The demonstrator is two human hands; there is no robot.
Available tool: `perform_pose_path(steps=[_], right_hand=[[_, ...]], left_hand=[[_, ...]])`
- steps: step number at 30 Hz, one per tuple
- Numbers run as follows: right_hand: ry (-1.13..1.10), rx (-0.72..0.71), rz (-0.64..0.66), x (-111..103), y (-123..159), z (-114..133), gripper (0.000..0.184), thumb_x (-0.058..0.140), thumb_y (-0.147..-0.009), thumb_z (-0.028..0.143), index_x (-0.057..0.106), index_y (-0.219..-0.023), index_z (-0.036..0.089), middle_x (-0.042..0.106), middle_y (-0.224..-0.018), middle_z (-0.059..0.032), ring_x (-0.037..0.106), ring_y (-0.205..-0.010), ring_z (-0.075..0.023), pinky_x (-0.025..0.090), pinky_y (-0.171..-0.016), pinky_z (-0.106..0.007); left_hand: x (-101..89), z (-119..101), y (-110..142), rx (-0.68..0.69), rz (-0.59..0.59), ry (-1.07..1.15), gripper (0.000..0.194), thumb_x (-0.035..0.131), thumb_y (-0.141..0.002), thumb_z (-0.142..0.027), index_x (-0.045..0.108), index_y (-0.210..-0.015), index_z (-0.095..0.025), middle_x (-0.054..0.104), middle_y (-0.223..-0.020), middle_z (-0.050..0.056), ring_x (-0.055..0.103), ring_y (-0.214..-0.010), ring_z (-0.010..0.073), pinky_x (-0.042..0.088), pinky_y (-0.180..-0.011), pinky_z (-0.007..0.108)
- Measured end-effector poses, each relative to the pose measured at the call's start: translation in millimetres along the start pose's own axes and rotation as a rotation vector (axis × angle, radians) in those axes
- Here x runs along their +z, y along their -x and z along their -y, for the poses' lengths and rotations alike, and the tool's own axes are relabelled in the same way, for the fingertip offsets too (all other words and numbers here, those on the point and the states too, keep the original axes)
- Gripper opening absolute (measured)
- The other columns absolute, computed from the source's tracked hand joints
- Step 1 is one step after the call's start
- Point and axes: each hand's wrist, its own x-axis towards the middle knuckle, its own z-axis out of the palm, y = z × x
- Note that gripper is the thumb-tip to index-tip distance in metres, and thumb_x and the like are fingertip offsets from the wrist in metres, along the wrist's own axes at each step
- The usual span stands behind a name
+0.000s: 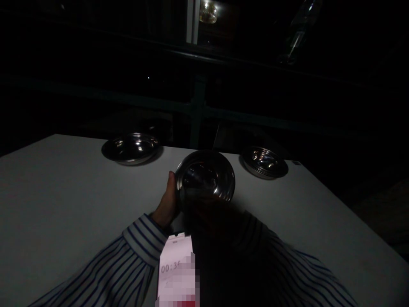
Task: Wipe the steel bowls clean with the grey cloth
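Note:
A shiny metal bowl (207, 168) is tilted up over the middle of the white table, its inside facing me. My left hand (166, 205) grips its left edge, thumb up along the rim. Across the bowl's lower right part lies my right hand (214, 215), dark and smeared by motion. Its fingers, and anything they may hold, cannot be made out. Close below the hands, between my striped sleeves, a lit phone (175, 266) displays a timer; part of its screen is blurred out.
Wide metal bowls (131, 149) stand at the table's back left. A stack of smaller metal bowls (264, 164) is at the back right. The white table (73, 196) ends just behind them. Beyond it, a bottle (297, 38) shows dimly at the upper right.

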Motion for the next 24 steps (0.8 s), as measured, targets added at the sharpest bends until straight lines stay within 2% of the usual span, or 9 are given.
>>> perform_pose_path(steps=[2, 4, 9, 11, 15, 17, 18, 22, 24], right_hand=[[0.049, 0.022, -0.050, 5, -2, 5, 0.026, 0.048, -0.081, 0.016, 0.057, -0.105, 0.013, 0.061, -0.103, -0.0115, 0.051, -0.104, -0.0228, 0.041, -0.089, -0.038], [0.081, 0.041, -0.028, 5, -1, 6, 0.026, 0.048, -0.080, 0.015, 0.058, -0.104, 0.014, 0.062, -0.103, -0.0116, 0.052, -0.104, -0.0242, 0.041, -0.089, -0.041], [0.082, 0.151, 0.225, -16, 6, -5, 0.023, 0.053, -0.075, 0.024, 0.061, -0.095, 0.016, 0.065, -0.093, -0.0088, 0.055, -0.095, -0.0267, 0.042, -0.080, -0.045], [0.068, 0.156, 0.267, -20, 4, -5, 0.022, 0.053, -0.075, 0.025, 0.061, -0.093, 0.015, 0.065, -0.093, -0.0088, 0.054, -0.094, -0.0263, 0.042, -0.080, -0.044], [-0.057, 0.069, 0.096, -11, -5, 3, 0.024, 0.043, -0.083, 0.024, 0.055, -0.102, 0.015, 0.061, -0.101, -0.0088, 0.054, -0.095, -0.0193, 0.042, -0.081, -0.034], [-0.069, 0.062, 0.050, -9, -5, 6, 0.023, 0.042, -0.084, 0.024, 0.055, -0.102, 0.016, 0.060, -0.104, -0.0077, 0.053, -0.097, -0.0191, 0.041, -0.082, -0.034], [-0.051, 0.078, 0.075, -10, -3, 5, 0.022, 0.043, -0.084, 0.024, 0.056, -0.100, 0.017, 0.061, -0.103, -0.0073, 0.053, -0.098, -0.0201, 0.041, -0.082, -0.035], [0.069, 0.188, 0.309, -24, 6, -4, 0.016, 0.047, -0.079, 0.023, 0.061, -0.083, 0.015, 0.065, -0.087, -0.0076, 0.055, -0.092, -0.0245, 0.042, -0.077, -0.041], [0.075, 0.170, 0.328, -25, 7, -8, 0.015, 0.049, -0.078, 0.023, 0.061, -0.080, 0.015, 0.065, -0.086, -0.0077, 0.055, -0.091, -0.0241, 0.041, -0.077, -0.041]], left_hand=[[-1.4, -1, 0, 0.017, -0.058, -0.022, 0.061, 0.036, -0.076, -0.064, 0.064, -0.102, -0.017, 0.070, -0.093, 0.008, 0.057, -0.104, 0.0262, 0.038, -0.095, 0.040], [-4.5, -3, -2, 0.057, -0.108, -0.050, 0.060, 0.038, -0.075, -0.064, 0.065, -0.100, -0.017, 0.071, -0.091, 0.007, 0.056, -0.104, 0.0263, 0.038, -0.095, 0.039], [-9.7, -3, -8, 0.099, -0.148, -0.079, 0.058, 0.040, -0.073, -0.064, 0.067, -0.094, -0.016, 0.071, -0.088, 0.008, 0.055, -0.107, 0.0259, 0.035, -0.098, 0.039], [-7.9, -1, -8, 0.086, -0.152, -0.070, 0.058, 0.041, -0.072, -0.065, 0.067, -0.090, -0.017, 0.071, -0.087, 0.008, 0.055, -0.107, 0.0261, 0.035, -0.098, 0.039], [-2.7, 2, -4, 0.035, -0.186, -0.052, 0.055, 0.043, -0.071, -0.065, 0.068, -0.086, -0.019, 0.071, -0.087, 0.006, 0.055, -0.107, 0.0259, 0.037, -0.097, 0.040], [-2.7, 1, -3, 0.042, -0.197, -0.067, 0.056, 0.043, -0.071, -0.066, 0.068, -0.087, -0.018, 0.071, -0.088, 0.007, 0.054, -0.108, 0.0258, 0.036, -0.097, 0.039], [-3.7, 0, -4, 0.058, -0.191, -0.076, 0.057, 0.042, -0.071, -0.066, 0.067, -0.089, -0.017, 0.070, -0.090, 0.007, 0.054, -0.108, 0.0257, 0.036, -0.097, 0.039], [-11.0, -1, -8, 0.088, -0.179, -0.101, 0.060, 0.042, -0.071, -0.066, 0.065, -0.098, -0.017, 0.069, -0.095, 0.008, 0.053, -0.109, 0.0250, 0.034, -0.098, 0.038], [-13.8, 2, -9, 0.074, -0.154, -0.075, 0.059, 0.043, -0.071, -0.065, 0.066, -0.097, -0.017, 0.069, -0.095, 0.008, 0.054, -0.108, 0.0256, 0.036, -0.097, 0.039]])
